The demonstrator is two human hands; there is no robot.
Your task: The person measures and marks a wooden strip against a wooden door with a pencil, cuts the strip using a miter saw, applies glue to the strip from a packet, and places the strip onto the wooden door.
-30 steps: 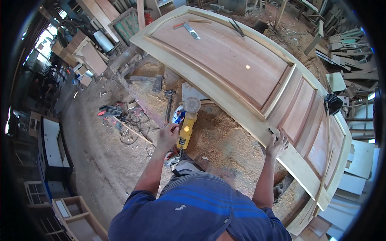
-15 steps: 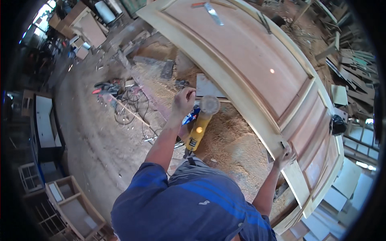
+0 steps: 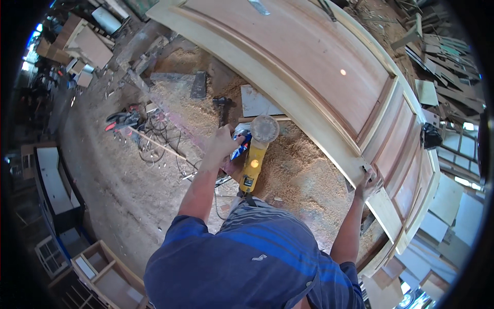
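My left hand [image 3: 221,141] is closed, fingers curled, beside a blue packet [image 3: 240,146]. Whether the fingers grip the packet or something smaller is hidden. Just right of it lies a yellow angle grinder [image 3: 252,167], its round disc [image 3: 265,129] pointing away from me. My right hand [image 3: 369,185] is closed at the near edge of a large panelled wooden door [image 3: 319,72]. A small dark object [image 3: 365,168] shows at its fingertips, too small to name. The door's pale edge board [image 3: 288,108] runs diagonally between my hands.
Sawdust [image 3: 296,177] covers the ground below the door. A red-and-black power tool [image 3: 121,121] lies on the left amid tangled cords. A metal blade [image 3: 258,7] rests on the far panel. Wooden cabinet frames [image 3: 105,268] stand lower left; a black bag [image 3: 431,136] sits at the door's right edge.
My left hand has moved down and left, beside the blue packet. My right hand stays at the door's edge. The whole view has shifted slightly.
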